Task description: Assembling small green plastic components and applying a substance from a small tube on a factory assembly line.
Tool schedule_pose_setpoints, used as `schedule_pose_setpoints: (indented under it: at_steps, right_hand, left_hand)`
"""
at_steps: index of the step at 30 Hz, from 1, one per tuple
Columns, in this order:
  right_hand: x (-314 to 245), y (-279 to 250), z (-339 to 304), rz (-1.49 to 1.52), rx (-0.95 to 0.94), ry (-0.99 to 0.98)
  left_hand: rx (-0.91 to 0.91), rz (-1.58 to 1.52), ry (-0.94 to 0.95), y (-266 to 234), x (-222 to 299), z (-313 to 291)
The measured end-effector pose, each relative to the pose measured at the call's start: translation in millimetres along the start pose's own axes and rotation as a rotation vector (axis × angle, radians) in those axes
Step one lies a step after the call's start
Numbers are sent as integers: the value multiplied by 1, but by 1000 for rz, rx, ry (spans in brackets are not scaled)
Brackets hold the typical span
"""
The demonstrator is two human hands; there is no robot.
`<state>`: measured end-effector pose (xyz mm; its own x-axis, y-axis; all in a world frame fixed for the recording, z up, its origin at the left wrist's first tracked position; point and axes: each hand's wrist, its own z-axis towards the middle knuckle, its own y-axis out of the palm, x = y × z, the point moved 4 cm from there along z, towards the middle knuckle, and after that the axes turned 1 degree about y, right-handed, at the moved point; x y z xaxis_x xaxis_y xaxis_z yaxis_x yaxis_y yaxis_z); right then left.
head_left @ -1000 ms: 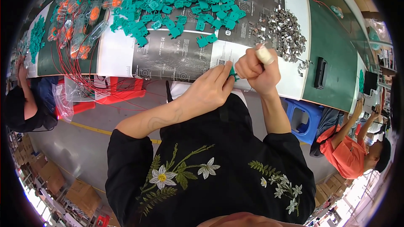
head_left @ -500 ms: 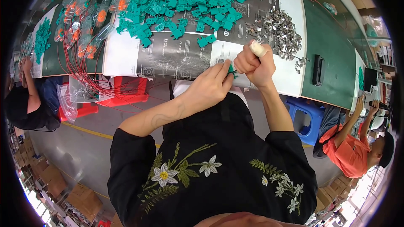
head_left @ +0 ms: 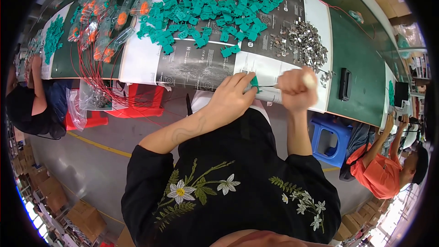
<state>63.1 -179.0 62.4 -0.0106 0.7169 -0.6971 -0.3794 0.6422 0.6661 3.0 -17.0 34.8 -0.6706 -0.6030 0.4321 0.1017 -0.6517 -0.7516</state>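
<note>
At the table's front edge, my left hand (head_left: 232,97) pinches a small green plastic part (head_left: 254,82) between thumb and fingers. My right hand (head_left: 297,89), smeared by motion, is a fist just to the right of it, with a pale cover on the thumb. From that fist a thin metal rod-like tool (head_left: 269,86) points left toward the green part. Its handle is hidden in my fingers. Beyond my hands spreads a big heap of similar green plastic parts (head_left: 219,9). A pile of small metal pieces (head_left: 308,45) lies to the right of the heap.
Clear plastic bottle-like pieces with orange inserts (head_left: 122,17) and red wires (head_left: 89,71) crowd the left. A black oblong object (head_left: 345,84) rests on the green tabletop. Below are a blue stool (head_left: 330,137) and red stools (head_left: 148,103). Co-workers sit at both sides.
My right hand has moved right, away from my left hand, and a thin rod now shows between them. My left hand still pinches the green part. The whole view has shifted slightly.
</note>
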Motion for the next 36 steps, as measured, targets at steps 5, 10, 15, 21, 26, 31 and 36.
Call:
schedule_pose_setpoints:
  at_steps: [5,10,15,21,26,31,36]
  right_hand:
    - [-47,10,-10,-491,242,147]
    - [3,-4,-35,-1102,71,462]
    - [18,0,-44,-973,35,536]
    - [16,23,-42,-1228,-20,297]
    - [19,38,-41,-1335,-22,150]
    - [18,37,-39,-1199,42,114]
    - [15,37,-39,-1186,60,88]
  left_hand:
    - [54,-101,-92,0,-4,0]
    - [170,-431,-297,-4,0,1]
    - [222,-672,-459,-11,4,-3]
    - [193,-402,-358,-16,6,-8]
    - [207,-287,-366,-10,5,-11]
    - [299,-488,-487,-12,5,-14]
    - [272,-730,-715,-17,2,-18]
